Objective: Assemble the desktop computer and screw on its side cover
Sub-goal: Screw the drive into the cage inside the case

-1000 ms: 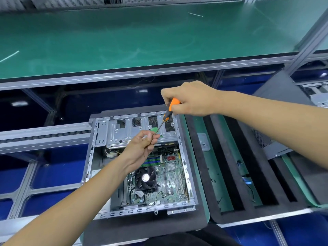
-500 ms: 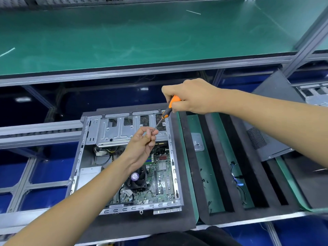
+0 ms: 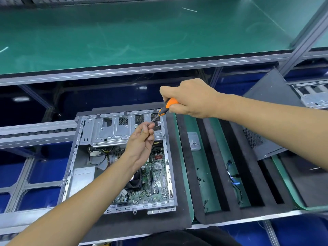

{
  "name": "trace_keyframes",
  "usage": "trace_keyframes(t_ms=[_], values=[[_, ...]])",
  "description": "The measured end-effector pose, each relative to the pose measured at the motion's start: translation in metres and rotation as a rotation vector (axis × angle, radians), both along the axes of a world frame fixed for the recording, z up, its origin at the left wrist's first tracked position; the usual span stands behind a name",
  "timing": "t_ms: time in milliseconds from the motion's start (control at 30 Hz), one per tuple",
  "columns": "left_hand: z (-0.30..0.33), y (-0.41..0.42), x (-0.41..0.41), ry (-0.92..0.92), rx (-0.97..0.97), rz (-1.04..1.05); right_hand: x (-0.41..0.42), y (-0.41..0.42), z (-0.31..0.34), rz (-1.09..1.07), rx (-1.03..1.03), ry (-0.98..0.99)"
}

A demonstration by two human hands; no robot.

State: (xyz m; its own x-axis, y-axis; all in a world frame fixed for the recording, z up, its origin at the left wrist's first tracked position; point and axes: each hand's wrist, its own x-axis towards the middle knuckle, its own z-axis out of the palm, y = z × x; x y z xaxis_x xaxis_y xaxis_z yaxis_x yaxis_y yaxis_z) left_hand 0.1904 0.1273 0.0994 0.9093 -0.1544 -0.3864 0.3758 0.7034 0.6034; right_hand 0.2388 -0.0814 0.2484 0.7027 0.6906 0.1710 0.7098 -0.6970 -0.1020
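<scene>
The open computer case (image 3: 83,157) lies flat on a black foam mat, its motherboard (image 3: 158,174) and metal drive cage (image 3: 113,130) exposed. My right hand (image 3: 191,98) grips an orange-and-black screwdriver (image 3: 166,107) above the case's far right corner, shaft slanting down to the left. My left hand (image 3: 142,139) hovers over the case and pinches the screwdriver's tip between thumb and fingers; any screw there is too small to see. The dark side cover (image 3: 266,118) leans at the right.
A green-topped bench (image 3: 142,32) runs across the back. Right of the case a black foam tray (image 3: 248,174) with slots holds small cables and a small clear bag (image 3: 194,141). Another metal chassis (image 3: 312,95) shows at the far right edge. Blue bins lie below the rails.
The view has shifted, so the case sits lower and further left in the frame. Both hands keep the same hold on the screwdriver and its tip.
</scene>
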Motion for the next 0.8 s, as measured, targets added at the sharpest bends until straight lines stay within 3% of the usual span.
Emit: trace_keyframes(t_ms=[400,800], values=[[0.016,-0.006,0.008,0.023,-0.046,0.084,0.005,0.0,-0.002,-0.051,0.087,-0.025],[0.009,0.0,0.016,-0.021,-0.012,0.018,0.009,-0.002,-0.006,-0.048,0.1,-0.03]])
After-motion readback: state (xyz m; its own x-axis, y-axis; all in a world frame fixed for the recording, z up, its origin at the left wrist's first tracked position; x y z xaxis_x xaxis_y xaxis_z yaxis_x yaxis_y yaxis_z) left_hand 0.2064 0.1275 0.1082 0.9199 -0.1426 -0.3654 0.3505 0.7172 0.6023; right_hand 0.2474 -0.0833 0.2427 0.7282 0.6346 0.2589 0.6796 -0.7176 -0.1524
